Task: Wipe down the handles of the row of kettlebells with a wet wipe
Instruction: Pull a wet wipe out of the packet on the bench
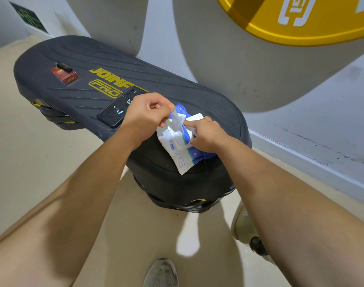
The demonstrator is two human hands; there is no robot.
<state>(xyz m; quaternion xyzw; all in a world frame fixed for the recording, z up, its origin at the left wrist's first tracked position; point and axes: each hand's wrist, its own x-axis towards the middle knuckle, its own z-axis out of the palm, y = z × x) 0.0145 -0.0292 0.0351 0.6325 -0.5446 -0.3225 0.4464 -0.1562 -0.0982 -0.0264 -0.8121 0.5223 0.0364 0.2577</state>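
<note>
Left hand (148,117): fingers (166,109) curled, thumb and forefinger pinching the wet wipe (178,119), which stands up out of the wipe pack (178,151). Right hand (207,134): fingers curled onto the pack's top, pinning it to the worktop (177,88). Pack's near corner lies at the worktop's near edge. Phone (115,113) just beside my left wrist; wall (301,121) near on the right. Both forearms reach forward, hands almost meeting.

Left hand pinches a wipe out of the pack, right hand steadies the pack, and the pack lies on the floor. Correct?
Not the floor: the head view shows the pack lying on the black step platform. The rest stands.
</note>
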